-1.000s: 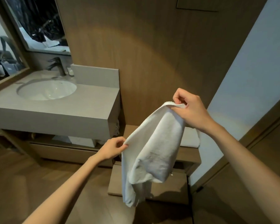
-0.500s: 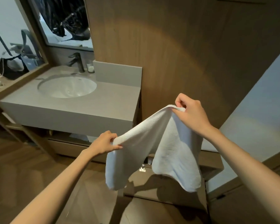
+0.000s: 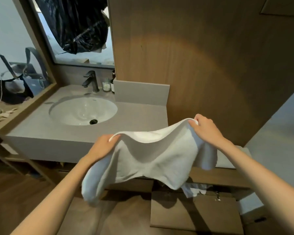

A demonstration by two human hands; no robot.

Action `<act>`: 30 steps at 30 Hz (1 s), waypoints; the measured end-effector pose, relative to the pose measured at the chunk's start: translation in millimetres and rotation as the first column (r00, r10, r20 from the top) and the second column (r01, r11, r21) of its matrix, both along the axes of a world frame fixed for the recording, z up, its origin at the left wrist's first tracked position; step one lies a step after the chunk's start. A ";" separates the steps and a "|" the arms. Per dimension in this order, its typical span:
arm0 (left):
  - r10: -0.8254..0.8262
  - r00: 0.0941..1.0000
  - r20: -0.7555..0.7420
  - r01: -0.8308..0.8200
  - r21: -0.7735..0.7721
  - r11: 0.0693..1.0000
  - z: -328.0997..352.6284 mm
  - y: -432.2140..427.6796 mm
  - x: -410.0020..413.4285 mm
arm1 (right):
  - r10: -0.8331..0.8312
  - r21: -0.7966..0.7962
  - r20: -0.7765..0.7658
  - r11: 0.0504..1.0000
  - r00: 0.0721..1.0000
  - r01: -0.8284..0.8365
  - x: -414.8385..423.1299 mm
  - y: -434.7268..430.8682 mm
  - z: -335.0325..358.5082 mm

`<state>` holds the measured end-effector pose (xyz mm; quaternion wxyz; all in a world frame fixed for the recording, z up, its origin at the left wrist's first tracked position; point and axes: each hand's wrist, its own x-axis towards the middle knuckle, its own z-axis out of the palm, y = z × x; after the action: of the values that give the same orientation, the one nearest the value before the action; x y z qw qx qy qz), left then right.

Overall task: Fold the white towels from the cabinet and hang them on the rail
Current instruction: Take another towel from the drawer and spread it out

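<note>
A soft white terry towel (image 3: 153, 160) hangs spread across the middle of the frame, sagging between both hands. The left hand (image 3: 102, 148) pinches its top edge at centre, while the right hand (image 3: 205, 129) grips the opposite corner higher, right of centre, in front of the grey stone vanity counter (image 3: 134, 119).

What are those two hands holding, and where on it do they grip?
A white towel, held in the air. The left hand grips one end of its top edge, the right hand the other.
</note>
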<state>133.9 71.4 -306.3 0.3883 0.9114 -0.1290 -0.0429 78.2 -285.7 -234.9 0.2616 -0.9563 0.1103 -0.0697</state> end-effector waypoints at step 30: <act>0.079 0.959 -0.273 -0.080 0.007 0.997 -35.2 -52.7 301.7 | 0.092 0.485 -0.328 0.870 0.940 0.084 304.7 30.6 -99.0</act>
<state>435.6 18.6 -341.5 0.4055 0.9005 -0.0378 -0.1524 383.0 -255.1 -333.9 0.4734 -0.8555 0.1660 0.1279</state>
